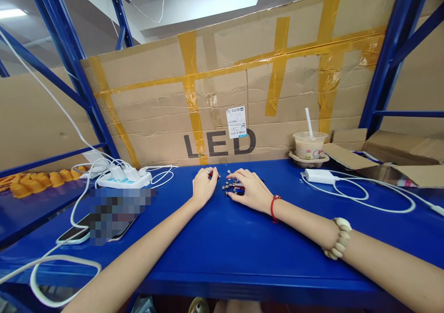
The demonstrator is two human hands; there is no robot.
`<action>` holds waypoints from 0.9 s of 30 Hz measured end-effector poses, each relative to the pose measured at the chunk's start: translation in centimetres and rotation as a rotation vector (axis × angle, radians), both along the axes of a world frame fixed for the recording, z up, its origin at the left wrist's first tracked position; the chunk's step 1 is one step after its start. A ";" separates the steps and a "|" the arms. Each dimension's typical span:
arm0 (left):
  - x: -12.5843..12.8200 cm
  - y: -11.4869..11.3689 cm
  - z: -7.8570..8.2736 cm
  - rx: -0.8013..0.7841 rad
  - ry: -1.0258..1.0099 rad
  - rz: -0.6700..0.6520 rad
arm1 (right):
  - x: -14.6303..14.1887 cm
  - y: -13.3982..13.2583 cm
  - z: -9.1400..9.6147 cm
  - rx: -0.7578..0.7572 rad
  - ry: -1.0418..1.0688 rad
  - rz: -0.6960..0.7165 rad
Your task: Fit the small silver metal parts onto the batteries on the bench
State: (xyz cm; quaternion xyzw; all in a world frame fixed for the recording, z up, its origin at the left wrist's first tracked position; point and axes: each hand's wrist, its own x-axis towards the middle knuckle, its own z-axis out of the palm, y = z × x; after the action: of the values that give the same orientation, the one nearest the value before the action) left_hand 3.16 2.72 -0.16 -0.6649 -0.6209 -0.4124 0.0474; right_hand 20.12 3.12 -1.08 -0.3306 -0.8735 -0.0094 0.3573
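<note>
My left hand (pixel 204 186) is closed, its fingers curled round a small dark red tube (pixel 210 174) with a silvery end; most of the tube is hidden. Just to the right, my right hand (pixel 255 190) arches with thumb and fingers apart over several small red and blue tubes (pixel 239 189) with metal ends. These lie on the blue tabletop (pixel 208 253), partly covered by the fingers. Between the hands are several tiny round silvery pieces (pixel 227 183), too small to name for sure. A red cord bracelet and a beaded bracelet are on my right arm.
At left lie a white power strip (pixel 133 180) with plugs and cables, and a phone (pixel 74 233). A cup with a straw (pixel 309 145), a white charger (pixel 319 176) and an open carton (pixel 412 174) are at right. A taped cardboard sheet (pixel 156 119) stands behind.
</note>
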 end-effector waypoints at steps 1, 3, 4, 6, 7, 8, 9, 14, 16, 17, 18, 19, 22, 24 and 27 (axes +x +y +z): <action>0.0 0.0 0.0 -0.001 0.016 -0.014 | 0.0 0.1 -0.1 -0.007 -0.023 -0.001; 0.0 0.0 -0.1 -0.020 0.063 -0.049 | -0.1 0.1 -0.3 -0.024 -0.056 -0.004; 0.0 0.0 -0.1 -0.035 0.089 -0.066 | -0.1 0.1 -0.4 -0.034 -0.070 -0.007; 0.1 0.0 -0.1 -0.068 0.141 -0.090 | -0.1 0.1 -0.5 -0.061 -0.100 -0.014; 0.2 0.0 -0.1 -0.086 0.171 -0.096 | -0.1 0.1 -0.5 -0.075 -0.116 -0.012; 0.3 0.0 0.0 -0.100 0.203 -0.097 | -0.1 0.1 -0.5 -0.087 -0.133 -0.007; 0.3 0.0 0.0 -0.112 0.240 -0.098 | -0.1 0.0 -0.5 -0.095 -0.148 0.000; 0.6 0.0 0.2 -0.173 0.367 -0.070 | 0.0 0.0 -0.4 -0.086 -0.182 0.043; 0.6 0.0 0.2 -0.217 0.389 -0.043 | 0.0 0.0 -0.3 -0.076 -0.179 0.062; 0.6 0.1 0.2 -0.232 0.397 -0.036 | 0.0 -0.1 -0.3 -0.072 -0.177 0.075; 0.6 0.1 0.1 -0.241 0.402 -0.034 | 0.0 -0.1 -0.3 -0.068 -0.176 0.090; 0.6 0.1 0.1 -0.242 0.406 -0.038 | 0.0 -0.1 -0.3 -0.064 -0.176 0.105; 0.6 0.2 0.0 -0.227 0.424 -0.035 | -0.1 -0.3 -0.2 -0.045 -0.183 0.116; 0.6 0.2 -0.1 -0.208 0.432 -0.032 | -0.1 -0.4 -0.2 -0.025 -0.185 0.098; 0.6 0.1 0.0 -0.179 0.418 -0.039 | -0.1 -0.4 -0.1 -0.018 -0.191 0.087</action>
State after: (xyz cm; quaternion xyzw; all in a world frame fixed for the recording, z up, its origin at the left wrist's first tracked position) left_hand 3.78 2.85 -0.20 -0.7493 -0.6188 -0.2098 0.1079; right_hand 20.01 2.72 -1.21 -0.2930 -0.9171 -0.0176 0.2697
